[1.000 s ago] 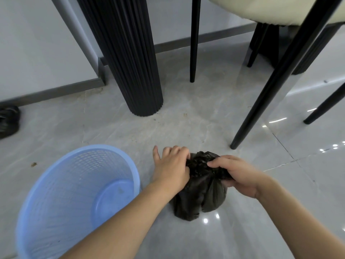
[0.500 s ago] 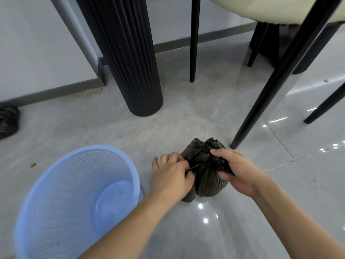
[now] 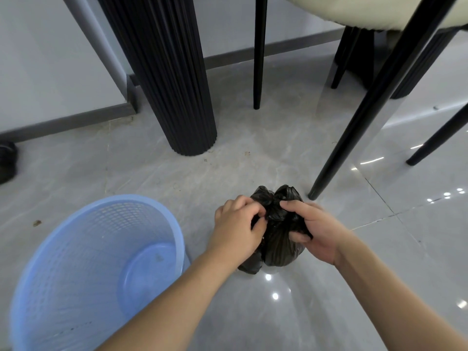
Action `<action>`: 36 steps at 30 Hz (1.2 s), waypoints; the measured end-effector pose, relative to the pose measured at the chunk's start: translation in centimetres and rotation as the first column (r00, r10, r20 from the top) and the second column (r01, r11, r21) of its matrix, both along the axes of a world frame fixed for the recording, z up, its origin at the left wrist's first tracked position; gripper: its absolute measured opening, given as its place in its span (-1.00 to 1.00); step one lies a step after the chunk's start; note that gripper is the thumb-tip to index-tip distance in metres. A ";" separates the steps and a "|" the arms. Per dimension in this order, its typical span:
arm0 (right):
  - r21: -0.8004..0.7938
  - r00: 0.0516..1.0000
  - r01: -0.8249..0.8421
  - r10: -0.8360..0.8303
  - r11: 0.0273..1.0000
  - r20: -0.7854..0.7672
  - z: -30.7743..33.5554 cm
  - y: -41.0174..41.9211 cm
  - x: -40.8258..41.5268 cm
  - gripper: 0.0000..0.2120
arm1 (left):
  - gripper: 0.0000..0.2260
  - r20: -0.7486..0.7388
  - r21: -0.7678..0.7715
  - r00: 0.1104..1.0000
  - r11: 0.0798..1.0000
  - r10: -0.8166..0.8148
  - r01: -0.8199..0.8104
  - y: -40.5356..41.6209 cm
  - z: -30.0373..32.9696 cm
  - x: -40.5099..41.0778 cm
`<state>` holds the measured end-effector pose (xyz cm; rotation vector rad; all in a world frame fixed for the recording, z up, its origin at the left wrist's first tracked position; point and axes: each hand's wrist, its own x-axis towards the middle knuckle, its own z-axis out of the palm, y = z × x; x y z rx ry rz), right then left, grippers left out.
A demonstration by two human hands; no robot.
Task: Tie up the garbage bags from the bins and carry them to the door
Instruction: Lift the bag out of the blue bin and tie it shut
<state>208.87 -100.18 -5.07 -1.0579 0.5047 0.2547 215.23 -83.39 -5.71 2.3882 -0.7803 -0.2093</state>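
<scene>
Already the blue bin (image 3: 96, 269) stands bare of its liner – that step looks done. Just right of it the black garbage bag (image 3: 279, 239) sits on the grey floor (image 3: 253, 312), its neck gathered; left hand (image 3: 236, 225) and right hand (image 3: 312, 230) each pinch bunched plastic there – the knot seems unfinished, and carrying to the door remains

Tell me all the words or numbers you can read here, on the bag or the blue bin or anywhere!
None: no words, numbers or signs show anywhere.
Black garbage bag: plain, no print.
Blue bin: plain mesh, no label.
Fluted black column, chair legs and floor: no text.
</scene>
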 end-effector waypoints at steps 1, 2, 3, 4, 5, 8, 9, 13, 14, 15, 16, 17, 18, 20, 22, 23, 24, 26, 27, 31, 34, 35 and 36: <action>-0.012 1.000 0.003 -0.003 1.000 -0.001 0.0 0.0 0.1 -0.74 | -0.89 0.006 0.012 1.000 1.000 -0.009 0.009 -0.2 0.0 0.2; -0.030 1.000 0.007 -0.007 1.000 -0.010 0.0 0.0 0.1 -0.76 | -0.89 -0.003 0.008 1.000 1.000 -0.013 0.013 -0.4 0.2 0.3; -0.052 1.000 0.016 -0.017 0.999 -0.025 0.0 0.0 0.2 -0.79 | -0.91 -0.016 -0.008 1.000 1.000 -0.010 0.010 -0.4 0.4 0.4; -0.072 0.999 0.030 -0.034 0.997 -0.042 0.0 -0.1 0.2 -0.81 | -0.93 -0.027 -0.027 1.000 1.000 -0.006 0.005 -0.4 0.5 0.4; -0.086 0.997 0.047 -0.052 0.995 -0.060 0.0 -0.1 0.2 -0.82 | -0.92 -0.035 -0.044 0.999 0.999 -0.004 0.003 -0.2 0.6 0.4; -0.089 0.993 0.068 -0.076 0.994 -0.090 -0.2 -0.2 0.0 -0.81 | -0.84 -0.048 -0.061 0.998 0.998 -0.030 0.027 0.5 0.9 0.3; -0.085 0.993 0.059 -0.067 0.995 -0.094 -0.2 -0.2 0.0 -0.80 | -0.87 -0.044 -0.057 0.998 0.998 -0.034 0.032 0.7 1.0 0.2; -0.077 0.995 0.028 -0.035 0.997 -0.098 -0.1 0.0 0.2 -0.78 | -0.95 -0.097 -0.118 0.995 0.993 -0.006 -0.006 0.9 0.9 0.4; -0.072 0.994 0.032 -0.039 0.997 -0.099 -0.1 -0.1 0.2 -0.79 | -0.96 -0.131 -0.133 0.991 0.991 0.002 -0.020 0.9 0.9 0.5; -0.065 0.994 0.037 -0.044 0.997 -0.103 -0.1 -0.1 0.2 -0.80 | -0.94 -0.165 -0.136 0.986 0.990 0.005 -0.028 0.9 0.9 0.6; -0.060 0.993 0.039 -0.045 0.997 -0.107 -0.1 -0.1 0.2 -0.80 | -0.89 -0.197 -0.127 0.980 0.991 0.005 -0.031 1.0 0.9 0.6; -0.058 0.993 0.035 -0.042 0.998 -0.110 -0.1 -0.1 0.2 -0.79 | -0.86 -0.224 -0.120 0.975 0.992 0.004 -0.031 1.0 0.9 0.6; -0.058 0.993 0.031 -0.038 0.998 -0.112 -0.1 0.0 0.3 -0.79 | -0.86 -0.234 -0.113 0.972 0.993 0.004 -0.031 0.9 0.8 0.6; -0.057 0.992 0.032 -0.039 0.998 -0.118 0.0 0.2 0.3 -0.80 | -0.89 -0.231 -0.113 0.973 0.993 0.018 -0.045 0.7 0.8 0.7; -0.053 0.992 0.037 -0.044 0.998 -0.121 0.1 0.3 0.3 -0.81 | -0.84 -0.235 -0.140 0.972 0.988 0.025 -0.059 0.5 0.9 0.8; -0.054 0.991 0.041 -0.047 0.998 -0.124 0.1 0.3 0.3 -0.81 | -0.82 -0.245 -0.161 0.969 0.985 0.025 -0.066 0.4 1.0 0.9; -0.062 0.991 0.045 -0.052 0.997 -0.126 0.2 0.3 0.3 -0.81 | -0.82 -0.264 -0.189 0.964 0.979 0.021 -0.073 0.5 1.1 1.0; -0.105 0.988 0.050 -0.064 0.993 -0.137 0.1 0.2 0.2 -0.79 | -0.88 -0.329 -0.277 0.944 0.956 0.001 -0.098 0.7 1.6 0.8; -0.139 0.987 0.050 -0.070 0.989 -0.144 0.0 0.2 0.2 -0.80 | -0.91 -0.374 -0.323 0.928 0.938 -0.006 -0.124 0.8 1.9 0.7; -0.237 0.984 0.071 -0.108 0.969 -0.144 -0.3 0.3 0.2 -0.82 | -0.89 -0.625 -0.413 0.781 0.847 0.005 -0.335 1.1 2.6 0.8; -0.251 0.986 0.065 -0.101 0.966 -0.131 -0.4 0.3 0.3 -0.82 | -0.88 -0.780 -0.382 0.626 0.786 0.008 -0.486 1.0 3.0 1.2; -0.236 0.987 0.069 -0.102 0.969 -0.128 -0.4 0.3 0.3 -0.82 | -0.88 -0.802 -0.352 0.597 0.793 0.018 -0.497 1.0 3.1 1.2; -0.204 0.986 0.082 -0.109 0.976 -0.124 -0.3 0.2 0.4 -0.83 | -0.89 -0.810 -0.318 0.585 0.815 0.032 -0.484 1.0 3.2 1.1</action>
